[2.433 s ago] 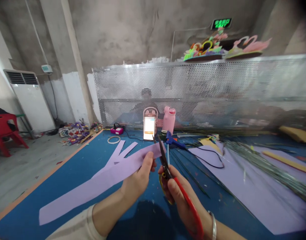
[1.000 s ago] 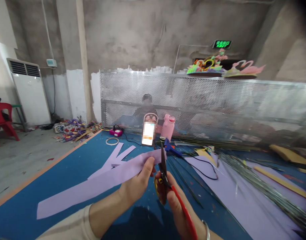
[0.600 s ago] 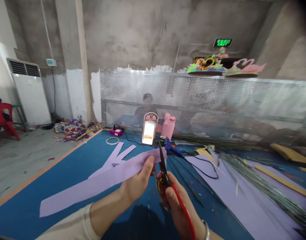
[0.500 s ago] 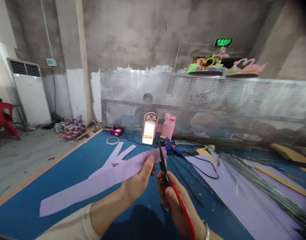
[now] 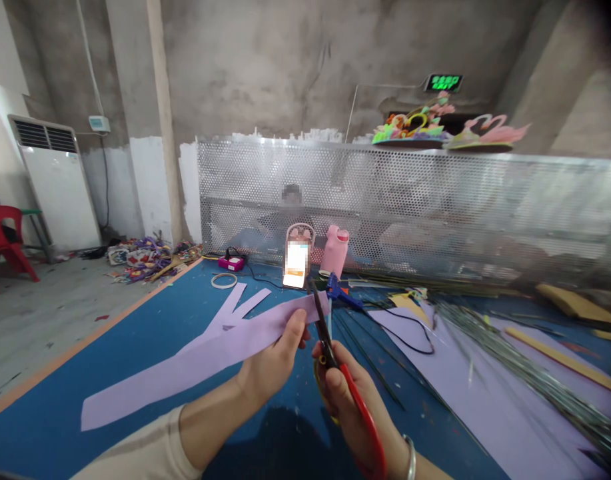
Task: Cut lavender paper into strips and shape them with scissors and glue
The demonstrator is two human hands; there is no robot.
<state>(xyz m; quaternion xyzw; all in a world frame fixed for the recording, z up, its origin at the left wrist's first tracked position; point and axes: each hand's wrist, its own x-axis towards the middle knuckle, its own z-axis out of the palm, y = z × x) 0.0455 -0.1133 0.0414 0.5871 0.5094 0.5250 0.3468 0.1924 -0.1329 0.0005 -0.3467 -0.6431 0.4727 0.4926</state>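
A long lilac paper strip (image 5: 200, 363) is pinched near its right end by my left hand (image 5: 278, 350), thumb on top. My right hand (image 5: 352, 393) is closed round the red-handled scissors (image 5: 361, 407). Their dark blades point up and lie across the strip's right end, just beyond my left thumb. A short piece of the strip sticks out to the right of the blades. Behind the held strip, more lilac strips (image 5: 230, 307) lie on the blue table (image 5: 150, 333). The fingers under the strip are mostly hidden.
A lit phone (image 5: 296, 265) and a pink bottle (image 5: 336, 252) stand at the back, beside a blue glue gun (image 5: 341, 293). A tape ring (image 5: 224, 281) lies left. Lilac sheets (image 5: 445, 373) and thin green stems (image 5: 525, 353) cover the right side. A perforated metal panel (image 5: 255, 173) rises behind.
The scissor blades have drawn closer together over the strip's end. My hands and the strip stay almost in place, with a slight shift of the whole view.
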